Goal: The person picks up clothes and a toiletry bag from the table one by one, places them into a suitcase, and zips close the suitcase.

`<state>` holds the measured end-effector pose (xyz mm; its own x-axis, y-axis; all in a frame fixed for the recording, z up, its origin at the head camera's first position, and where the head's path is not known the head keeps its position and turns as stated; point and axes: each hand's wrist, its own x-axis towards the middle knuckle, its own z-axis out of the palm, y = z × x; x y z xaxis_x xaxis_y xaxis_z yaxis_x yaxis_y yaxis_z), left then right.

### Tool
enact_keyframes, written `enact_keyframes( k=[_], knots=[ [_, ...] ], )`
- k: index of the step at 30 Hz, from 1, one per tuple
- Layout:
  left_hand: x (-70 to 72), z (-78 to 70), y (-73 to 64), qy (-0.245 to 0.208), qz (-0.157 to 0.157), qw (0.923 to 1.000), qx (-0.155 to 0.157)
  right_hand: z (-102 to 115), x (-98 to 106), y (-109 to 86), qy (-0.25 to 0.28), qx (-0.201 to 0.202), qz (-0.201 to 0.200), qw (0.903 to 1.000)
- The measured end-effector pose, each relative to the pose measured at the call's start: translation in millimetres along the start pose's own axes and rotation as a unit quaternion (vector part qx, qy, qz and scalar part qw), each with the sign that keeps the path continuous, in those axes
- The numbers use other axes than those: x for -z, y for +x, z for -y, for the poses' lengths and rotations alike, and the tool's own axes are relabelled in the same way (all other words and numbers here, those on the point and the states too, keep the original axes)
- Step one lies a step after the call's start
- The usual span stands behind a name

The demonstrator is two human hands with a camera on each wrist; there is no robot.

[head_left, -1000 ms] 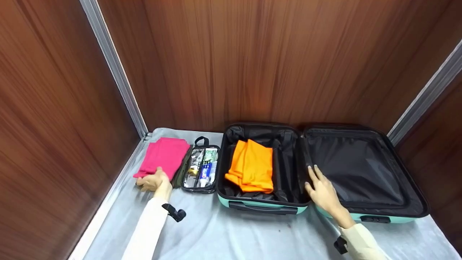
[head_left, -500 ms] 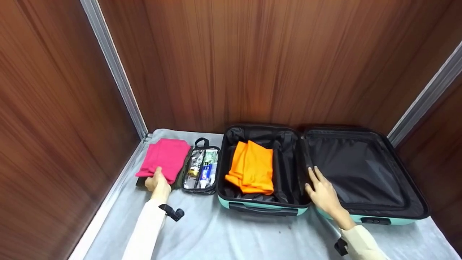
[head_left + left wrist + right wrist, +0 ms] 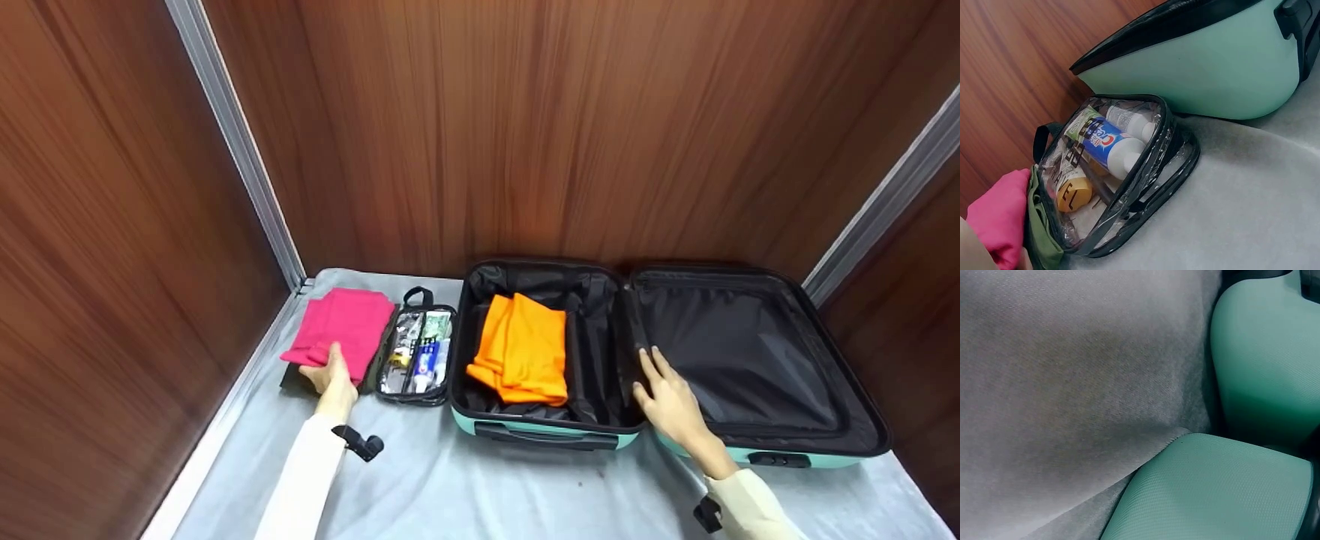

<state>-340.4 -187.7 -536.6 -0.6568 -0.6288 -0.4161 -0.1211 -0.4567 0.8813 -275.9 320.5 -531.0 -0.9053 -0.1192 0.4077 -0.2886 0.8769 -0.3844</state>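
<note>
Cloth (image 3: 343, 322), pink | now gripped by left hand (image 3: 331, 377) | right hand (image 3: 669, 403) unmoved

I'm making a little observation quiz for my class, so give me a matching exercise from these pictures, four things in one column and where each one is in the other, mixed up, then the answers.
Things:
1. Pink folded cloth
2. Orange folded cloth
3. Clear toiletry bag
4. Right hand

Places:
A. Between the green cloth and the suitcase
B. On top of the green cloth
C. Beside the seam where the suitcase halves meet
D. Lying inside one half of the suitcase

Pairs: 1-B, 2-D, 3-A, 4-C
</note>
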Motion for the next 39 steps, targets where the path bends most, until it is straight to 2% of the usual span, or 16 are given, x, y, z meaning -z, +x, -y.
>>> enact_keyframes(
  k=[5, 9, 14, 18, 23, 27, 34, 39],
  knots=[
    [2.0, 0.9, 8.9, -0.021, -0.029, 0.9992, 0.017, 0, -1, -0.8, 0.001, 0.006, -0.005, 1.0],
    [3.0, -1.9, 12.7, -0.003, -0.038, 0.9988, 0.03, 0, -1, -1.2, 0.006, 0.006, -0.001, 1.0],
    [4.7, -6.5, 12.4, 0.047, -0.022, 0.9983, 0.027, 0, 0, -1.2, 0.007, 0.009, -0.002, 0.9999],
    [4.8, -7.1, 13.9, 0.053, -0.001, 0.998, 0.034, 0, 1, -0.4, 0.004, 0.011, -0.003, 0.9999],
    [2.4, -6.1, 15.1, 0.011, 0.019, 0.999, 0.038, 0, 1, 0.4, 0.003, 0.005, 0.004, 1.0],
    [1.2, -3.4, 16.5, -0.034, 0.026, 0.9987, 0.029, -1, 1, 0.8, 0.001, -0.002, 0.01, 1.0],
    [0.9, -4.4, 18.1, 0.001, 0.063, 0.998, -0.003, -1, 0, -0.3, 0.0, -0.004, 0.012, 0.9999],
    [0.2, -4.7, 19.4, -0.024, 0.079, 0.9965, -0.013, -2, -1, -1.5, 0.002, -0.001, 0.009, 1.0]
  ],
)
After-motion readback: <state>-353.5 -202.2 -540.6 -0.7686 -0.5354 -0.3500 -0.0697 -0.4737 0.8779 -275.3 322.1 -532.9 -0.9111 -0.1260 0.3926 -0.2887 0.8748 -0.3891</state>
